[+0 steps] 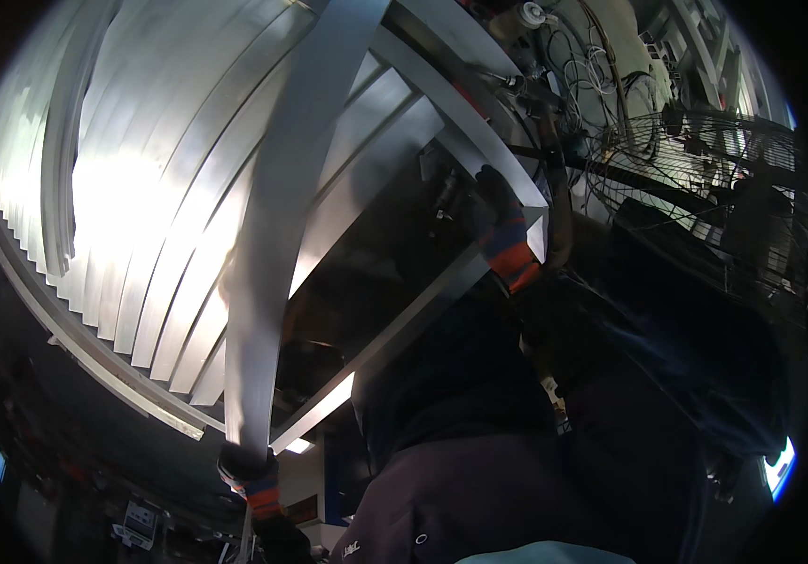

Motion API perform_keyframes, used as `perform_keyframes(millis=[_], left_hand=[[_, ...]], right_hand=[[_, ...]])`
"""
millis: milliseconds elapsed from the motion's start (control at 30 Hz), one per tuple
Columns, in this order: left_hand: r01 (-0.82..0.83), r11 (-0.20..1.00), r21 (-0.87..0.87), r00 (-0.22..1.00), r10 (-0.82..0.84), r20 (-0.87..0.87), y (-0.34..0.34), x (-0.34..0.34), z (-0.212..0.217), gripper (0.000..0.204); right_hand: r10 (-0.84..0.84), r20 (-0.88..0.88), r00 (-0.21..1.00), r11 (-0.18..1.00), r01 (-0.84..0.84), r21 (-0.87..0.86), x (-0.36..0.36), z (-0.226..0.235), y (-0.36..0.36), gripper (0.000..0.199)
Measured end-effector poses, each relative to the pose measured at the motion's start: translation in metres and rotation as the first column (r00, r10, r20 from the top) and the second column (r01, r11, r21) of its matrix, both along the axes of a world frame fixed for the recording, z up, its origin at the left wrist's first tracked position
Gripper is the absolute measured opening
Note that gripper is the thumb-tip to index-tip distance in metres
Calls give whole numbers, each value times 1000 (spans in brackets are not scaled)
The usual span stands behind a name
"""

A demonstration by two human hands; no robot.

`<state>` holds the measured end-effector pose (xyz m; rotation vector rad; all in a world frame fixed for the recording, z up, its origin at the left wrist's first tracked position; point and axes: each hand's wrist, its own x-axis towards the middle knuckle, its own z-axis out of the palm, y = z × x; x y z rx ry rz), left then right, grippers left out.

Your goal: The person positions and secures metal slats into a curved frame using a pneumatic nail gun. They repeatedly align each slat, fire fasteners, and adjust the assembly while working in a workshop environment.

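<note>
A grey metal frame (282,216) of long flat-sided bars stands tilted in front of me. Its widest bar runs from the top edge down to the lower left, and a thinner bar (413,315) slants up to a corner at the right. My left hand (251,477), in a dark glove with an orange and blue cuff, is closed around the frame's lower left corner. At the right corner my right hand (507,233), gloved alike, grips the frame; its fingertips are dark and partly lost in shadow.
Many long metal bars (169,216) lie side by side at the left, on a support rail (103,362). To the right is a wire fan guard (686,160), with loose cables (587,70) above it. A small grey box-shaped device (138,524) sits at the lower left.
</note>
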<state>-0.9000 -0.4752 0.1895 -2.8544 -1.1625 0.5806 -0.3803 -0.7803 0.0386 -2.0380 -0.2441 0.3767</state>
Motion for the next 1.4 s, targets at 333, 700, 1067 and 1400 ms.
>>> perform_keyframes(millis=[333, 700, 1067, 1400], left_hand=[[122, 986, 114, 968, -144, 207, 6, -67, -13, 87], [-84, 996, 12, 994, 85, -67, 41, -122, -85, 96], [-121, 988, 91, 985, 131, -110, 63, -119, -126, 98], [-462, 887, 10, 866, 448, 222, 34, -62, -122, 112]], right_hand=[[162, -879, 449, 570, 685, 455, -71, -28, 129, 62], [165, -983, 82, 449, 881, 149, -154, -64, 115, 56], [254, -935, 246, 430, 838, 337, -180, -140, 97, 44], [962, 1, 273, 12, -39, -999, -163, -194, 62, 34]])
